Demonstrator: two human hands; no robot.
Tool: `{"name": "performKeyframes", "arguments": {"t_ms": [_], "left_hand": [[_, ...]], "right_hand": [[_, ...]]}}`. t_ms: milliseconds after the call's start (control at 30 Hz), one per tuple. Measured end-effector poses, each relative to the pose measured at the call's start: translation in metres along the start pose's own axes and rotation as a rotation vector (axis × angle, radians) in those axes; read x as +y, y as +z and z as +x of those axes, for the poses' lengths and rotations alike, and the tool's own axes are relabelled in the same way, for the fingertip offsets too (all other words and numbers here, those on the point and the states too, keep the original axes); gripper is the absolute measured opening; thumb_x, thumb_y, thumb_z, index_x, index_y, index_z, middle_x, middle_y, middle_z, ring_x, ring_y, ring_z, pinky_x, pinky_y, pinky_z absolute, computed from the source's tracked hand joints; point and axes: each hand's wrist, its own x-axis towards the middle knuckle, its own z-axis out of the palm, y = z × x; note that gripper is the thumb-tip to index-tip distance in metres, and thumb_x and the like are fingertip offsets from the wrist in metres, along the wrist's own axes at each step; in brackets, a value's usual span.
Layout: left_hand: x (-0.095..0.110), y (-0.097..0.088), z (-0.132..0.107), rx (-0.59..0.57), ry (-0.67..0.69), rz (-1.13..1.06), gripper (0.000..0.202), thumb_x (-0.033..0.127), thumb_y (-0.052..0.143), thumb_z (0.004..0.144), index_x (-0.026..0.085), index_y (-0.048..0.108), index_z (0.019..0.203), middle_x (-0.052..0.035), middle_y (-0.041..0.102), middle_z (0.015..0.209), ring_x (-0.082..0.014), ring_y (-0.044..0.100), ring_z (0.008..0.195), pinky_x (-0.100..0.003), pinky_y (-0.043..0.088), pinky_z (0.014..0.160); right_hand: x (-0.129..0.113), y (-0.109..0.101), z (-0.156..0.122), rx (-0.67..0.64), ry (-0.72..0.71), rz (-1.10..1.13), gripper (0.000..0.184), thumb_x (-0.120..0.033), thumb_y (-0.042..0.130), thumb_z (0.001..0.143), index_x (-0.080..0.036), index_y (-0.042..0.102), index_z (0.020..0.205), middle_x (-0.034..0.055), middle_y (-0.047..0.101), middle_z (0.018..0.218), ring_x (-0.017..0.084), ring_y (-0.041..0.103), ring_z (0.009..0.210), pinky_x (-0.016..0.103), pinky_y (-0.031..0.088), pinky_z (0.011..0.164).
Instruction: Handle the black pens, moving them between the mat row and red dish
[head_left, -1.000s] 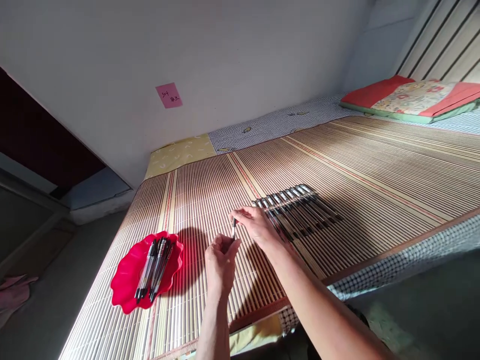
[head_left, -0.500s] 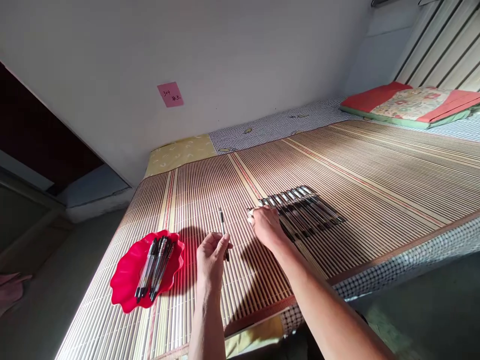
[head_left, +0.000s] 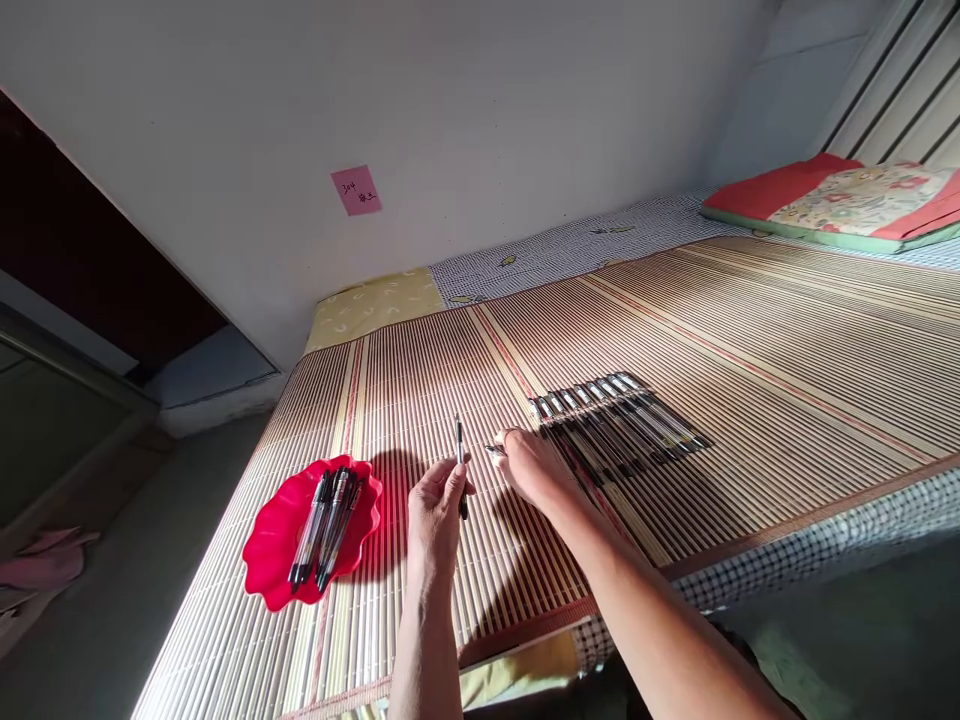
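Observation:
My left hand (head_left: 436, 500) pinches a pen (head_left: 460, 440) with a clear barrel, its slim bare tip pointing up and away from me. Just to the right, my right hand (head_left: 521, 462) is closed around a small dark piece that looks like a pen cap (head_left: 495, 450), mostly hidden by the fingers. Beyond that hand, a row of capped black pens (head_left: 622, 420) lies side by side on the bamboo mat (head_left: 420, 370). To the left, a red scalloped plate (head_left: 266, 545) bears several more pens (head_left: 322, 530).
A pink note (head_left: 357, 190) with handwriting is stuck on the wall behind the mat. At the far right lies a folded red and floral quilt (head_left: 832, 200). Checked cloth (head_left: 810, 540) hangs below the mat's front edge.
My right hand has drawn back a little from the pen row toward the pen in my left hand. The whole view has shifted slightly, moving the scene to the right.

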Motion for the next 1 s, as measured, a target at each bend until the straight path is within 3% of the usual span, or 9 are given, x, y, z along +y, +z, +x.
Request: {"name": "performKeyframes", "arguments": {"t_ms": [167, 300, 400, 567, 833, 1000], "left_hand": [[0.004, -0.001, -0.001, -0.176, -0.028, 0.099, 0.047, 0.048, 0.073, 0.085, 0.013, 0.078, 0.117, -0.0037, 0.068, 0.075, -0.011, 0.045, 0.059, -0.024, 0.037, 0.057], [0.003, 0.002, -0.003, -0.208, -0.03, 0.153, 0.041, 0.04, 0.073, 0.085, 0.014, 0.076, 0.117, -0.0032, 0.068, 0.077, -0.0124, 0.05, 0.067, -0.025, 0.04, 0.063], [-0.001, 0.006, -0.003, -0.201, -0.05, 0.135, 0.037, 0.038, 0.077, 0.079, 0.015, 0.076, 0.108, -0.0001, 0.062, 0.074, -0.0119, 0.049, 0.066, -0.025, 0.039, 0.063], [0.0, 0.012, -0.004, -0.173, -0.069, 0.165, 0.037, 0.037, 0.078, 0.072, 0.015, 0.077, 0.101, 0.0035, 0.054, 0.067, -0.0106, 0.043, 0.061, -0.026, 0.035, 0.06], [0.005, 0.014, -0.007, -0.197, -0.052, 0.207, 0.034, 0.036, 0.074, 0.076, 0.016, 0.076, 0.103, 0.0044, 0.052, 0.067, -0.0102, 0.04, 0.061, -0.025, 0.032, 0.058], [0.006, 0.013, -0.007, -0.206, -0.043, 0.182, 0.034, 0.036, 0.075, 0.076, 0.016, 0.076, 0.102, 0.0044, 0.051, 0.067, -0.0098, 0.04, 0.06, -0.024, 0.032, 0.058]], "right_hand": [[0.016, -0.019, 0.011, 0.035, -0.076, 0.547, 0.012, -0.028, 0.063, 0.092, -0.017, 0.066, 0.087, 0.0078, 0.074, 0.088, 0.019, 0.07, 0.072, 0.028, 0.053, 0.058], [0.017, -0.034, 0.016, 0.097, -0.075, 1.013, 0.031, -0.046, 0.075, 0.083, -0.019, 0.068, 0.096, 0.0041, 0.073, 0.09, 0.018, 0.074, 0.076, 0.031, 0.059, 0.069], [0.012, -0.038, 0.015, 0.173, -0.012, 1.188, 0.041, -0.046, 0.079, 0.079, -0.023, 0.069, 0.11, 0.0025, 0.074, 0.095, 0.018, 0.075, 0.081, 0.031, 0.059, 0.074], [0.007, -0.041, 0.013, 0.199, -0.013, 1.204, 0.04, -0.045, 0.078, 0.08, -0.023, 0.069, 0.112, 0.0044, 0.076, 0.097, 0.019, 0.075, 0.087, 0.031, 0.057, 0.077], [0.007, -0.046, 0.011, 0.058, -0.122, 1.078, 0.035, -0.043, 0.077, 0.082, -0.023, 0.072, 0.11, 0.0058, 0.077, 0.095, 0.02, 0.074, 0.09, 0.032, 0.057, 0.078], [0.01, -0.049, 0.012, 0.189, -0.083, 1.139, 0.037, -0.044, 0.075, 0.082, -0.023, 0.07, 0.113, 0.0061, 0.078, 0.1, 0.02, 0.073, 0.092, 0.031, 0.056, 0.077]]}}
